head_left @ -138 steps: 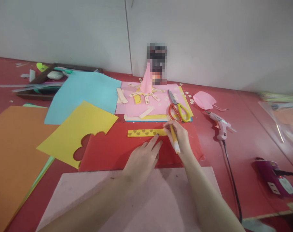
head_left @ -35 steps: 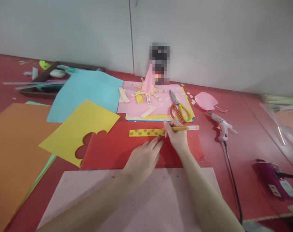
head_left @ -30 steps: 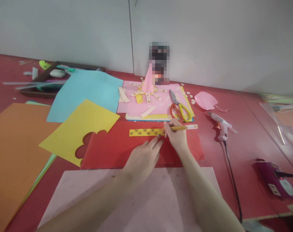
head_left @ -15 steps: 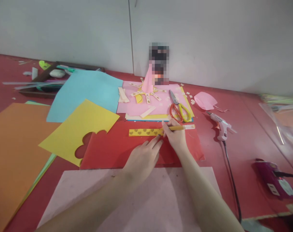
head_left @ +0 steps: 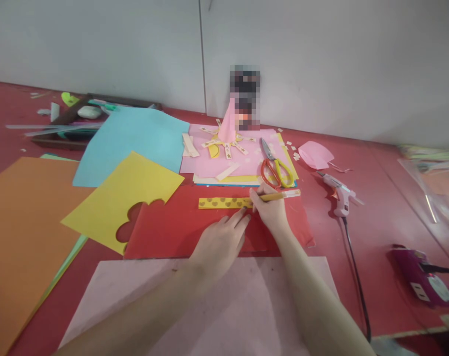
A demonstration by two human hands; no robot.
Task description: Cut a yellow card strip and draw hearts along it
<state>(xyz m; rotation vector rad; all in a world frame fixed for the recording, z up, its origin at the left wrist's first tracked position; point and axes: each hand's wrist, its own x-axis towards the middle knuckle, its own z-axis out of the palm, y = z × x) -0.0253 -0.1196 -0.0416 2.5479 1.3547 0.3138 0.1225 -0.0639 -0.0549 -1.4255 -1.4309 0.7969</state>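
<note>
A yellow paper strip [head_left: 224,202] with brown hearts drawn along it lies flat on a red sheet [head_left: 172,227]. My right hand [head_left: 269,210] is closed round an orange pen [head_left: 278,196], its clear end pointing right; the tip is by the strip's right part, hidden behind the fingers. My left hand [head_left: 224,237] lies flat, fingers stretched, with its fingertips at the strip's lower edge. Just beyond the right hand are scissors [head_left: 276,168] with one red and one yellow handle. A pink paper cone [head_left: 227,126] stands among star-marked paper strips on pink sheets [head_left: 189,165].
To the right lie a glue gun [head_left: 341,195] with its cord, a pink paper piece [head_left: 315,155] and a purple power socket box [head_left: 420,277]. On the left are yellow [head_left: 109,198], blue [head_left: 135,143] and orange sheets [head_left: 27,237], with a dark tray [head_left: 42,142] behind.
The whole view has shifted very slightly. Both hands, the pen and the strip keep nearly the same places.
</note>
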